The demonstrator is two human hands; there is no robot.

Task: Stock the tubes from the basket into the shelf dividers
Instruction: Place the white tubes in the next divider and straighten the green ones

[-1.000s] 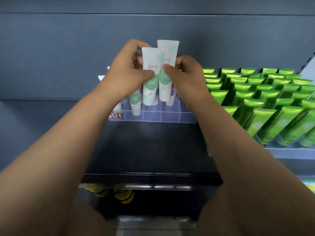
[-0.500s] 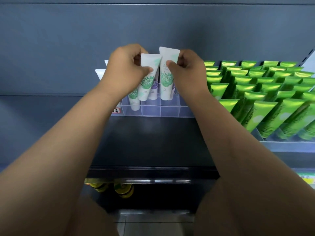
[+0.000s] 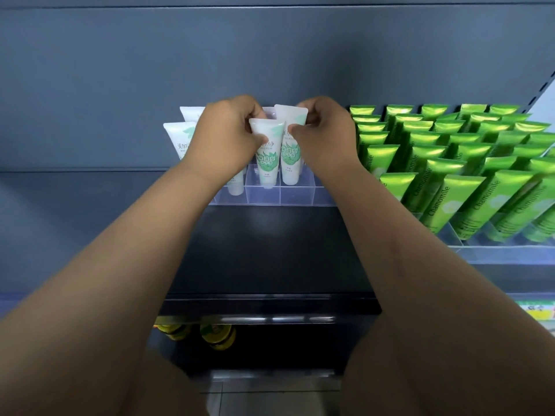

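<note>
Two white tubes (image 3: pixel 268 175) have come down into neighbouring cells of the clear shelf divider (image 3: pixel 295 197). The left hand (image 3: pixel 223 136) pinches the left tube (image 3: pixel 268 157), the right hand (image 3: pixel 326 136) the right tube (image 3: pixel 289 159). Both look nearly seated, ready for release.

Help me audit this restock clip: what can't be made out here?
Head view only:
- Rear white tubes: mostly hidden by left hand; count unknown.
- Left tube, right tube: whether seated in clear divider, unclear.
- Basket: out of frame.
- Yellow items below: cut off by the shelf edge, dark.
- Price label: cut by right edge, blurred.
</note>
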